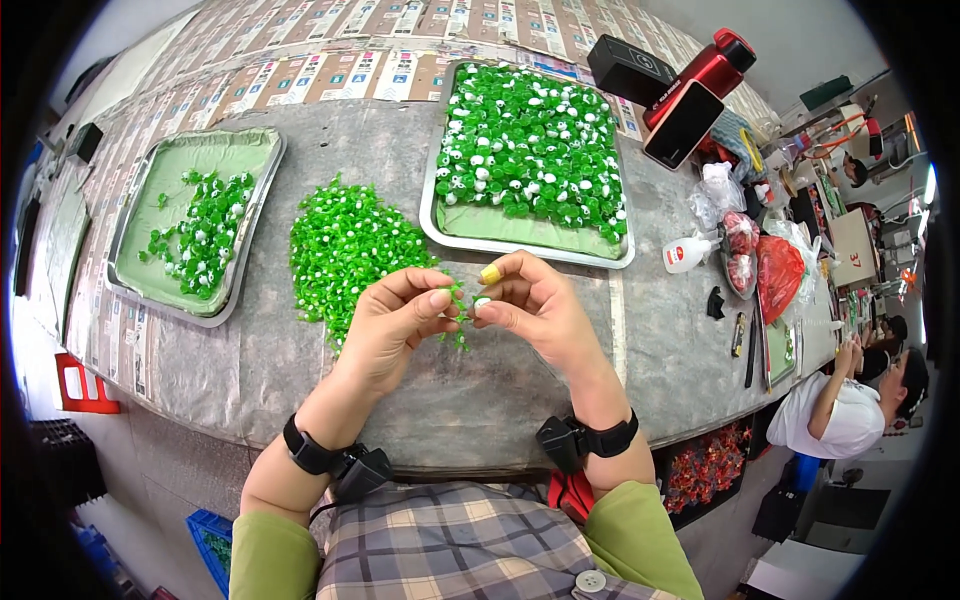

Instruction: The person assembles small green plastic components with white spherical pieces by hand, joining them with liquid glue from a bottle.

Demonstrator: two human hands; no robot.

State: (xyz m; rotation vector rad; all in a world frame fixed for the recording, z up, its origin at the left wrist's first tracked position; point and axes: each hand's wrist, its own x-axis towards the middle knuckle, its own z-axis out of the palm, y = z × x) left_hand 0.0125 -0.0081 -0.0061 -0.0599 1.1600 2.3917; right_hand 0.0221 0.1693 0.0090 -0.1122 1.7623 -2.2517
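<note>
My left hand pinches a small bright green plastic piece between thumb and fingertips. Opposite it, my right hand holds a small round white-and-green piece between thumb and finger. A yellow covering wraps one right fingertip. The two hands face each other just above the table's near part, with a narrow gap between the pieces. More green bits hang below the left fingertips, and I cannot tell whether they are held. Beside my left hand lies a heap of small green pieces with white spots.
A metal tray full of green-and-white pieces lies ahead. Another tray, partly filled, is at left. At right are a red bottle, a phone, a black box, a white squeeze bottle and plastic bags. A person sits far right.
</note>
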